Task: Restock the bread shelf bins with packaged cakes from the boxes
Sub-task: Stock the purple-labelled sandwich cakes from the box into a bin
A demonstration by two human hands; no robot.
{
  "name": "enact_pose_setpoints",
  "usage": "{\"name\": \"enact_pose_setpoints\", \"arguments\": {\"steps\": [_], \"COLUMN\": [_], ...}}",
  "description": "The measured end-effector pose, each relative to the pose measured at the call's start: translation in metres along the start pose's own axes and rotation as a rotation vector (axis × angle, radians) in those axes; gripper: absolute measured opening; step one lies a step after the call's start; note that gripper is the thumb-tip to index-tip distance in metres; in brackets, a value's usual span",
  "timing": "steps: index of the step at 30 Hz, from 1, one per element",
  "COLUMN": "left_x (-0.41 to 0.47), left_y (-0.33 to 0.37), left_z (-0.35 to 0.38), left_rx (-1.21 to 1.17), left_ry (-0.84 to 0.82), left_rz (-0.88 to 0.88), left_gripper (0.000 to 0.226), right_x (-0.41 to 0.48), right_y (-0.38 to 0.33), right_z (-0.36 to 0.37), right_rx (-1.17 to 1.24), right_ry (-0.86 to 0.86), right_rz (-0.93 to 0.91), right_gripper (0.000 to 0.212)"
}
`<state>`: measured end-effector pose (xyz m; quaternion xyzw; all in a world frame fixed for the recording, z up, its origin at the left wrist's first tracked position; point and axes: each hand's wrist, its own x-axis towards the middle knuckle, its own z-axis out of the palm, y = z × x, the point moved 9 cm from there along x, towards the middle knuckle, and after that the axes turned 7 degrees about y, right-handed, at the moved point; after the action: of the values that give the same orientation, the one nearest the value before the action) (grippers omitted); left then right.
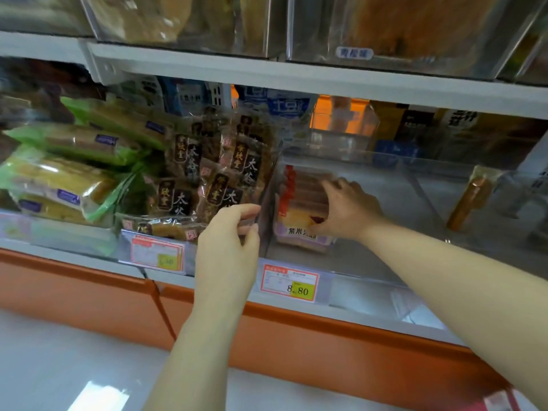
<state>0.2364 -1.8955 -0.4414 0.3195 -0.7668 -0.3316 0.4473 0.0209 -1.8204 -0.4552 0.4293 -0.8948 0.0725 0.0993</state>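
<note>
The packaged cake (299,203) has a transparent wrapper with a red band along its left edge and a pale purple label with dark characters across its lower end. Inside it there are golden-brown slices, and a dark red filling shows at one cut side. It lies directly above the price tag marked 8.80 (289,284), inside the clear bin (370,262). It is near the left wall of the bin, and its labelled end points to the front.

The right hand (347,209) is above and to the right of the price tag, with the bare forearm stretched from the lower right over the front of the bin. Its fingers are curled over the right side of the packaged cake and the thumb sits low, near the purple label, so the hand grips the package.

The left hand (229,241) is above and to the left of the price tag, the forearm rising straight from below. Its forefinger and thumb are brought together on the front edge of the clear bin's left wall and pinch it; the picture is a little blurred there.

Further up and left of the price tag stand dark-labelled packages (219,173) with gold characters. Well to the left of it are green-wrapped loaves (74,173). The orange shelf front (296,336) runs just below the price tag.
</note>
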Motion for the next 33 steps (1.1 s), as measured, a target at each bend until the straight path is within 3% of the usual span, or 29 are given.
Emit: {"name": "enact_pose_setpoints", "arguments": {"steps": [4,7,10,15,21,28,33], "left_x": [-0.002,-0.004,-0.005,-0.005,-0.011,-0.052,-0.107], "left_y": [0.0,0.001,0.002,0.003,0.03,0.1,0.153], "left_z": [0.001,0.001,0.001,0.001,0.003,0.03,0.07], "left_rx": [0.0,0.003,-0.02,0.002,0.109,0.0,-0.045], "left_ry": [0.016,0.03,0.033,0.027,0.079,0.024,-0.112], "left_rz": [-0.007,-0.02,-0.04,-0.034,0.129,0.368,0.482], "left_gripper": [0.029,0.029,0.029,0.029,0.027,0.021,0.023], "right_x": [-0.015,-0.013,-0.007,-0.01,-0.029,-0.121,-0.206], "right_y": [0.03,0.025,0.015,0.018,0.02,0.022,0.072], "right_z": [0.015,0.018,0.02,0.023,-0.003,-0.09,-0.132], "right_rx": [0.233,0.5,0.572,0.565,0.313,0.347,0.294], "right_ry": [-0.119,-0.08,-0.061,-0.055,-0.006,0.294,0.449], "right_rz": [0.229,0.256,0.239,0.255,0.233,-0.018,-0.064], "right_gripper": [0.1,0.088,0.084,0.086,0.083,0.022,0.009]}}
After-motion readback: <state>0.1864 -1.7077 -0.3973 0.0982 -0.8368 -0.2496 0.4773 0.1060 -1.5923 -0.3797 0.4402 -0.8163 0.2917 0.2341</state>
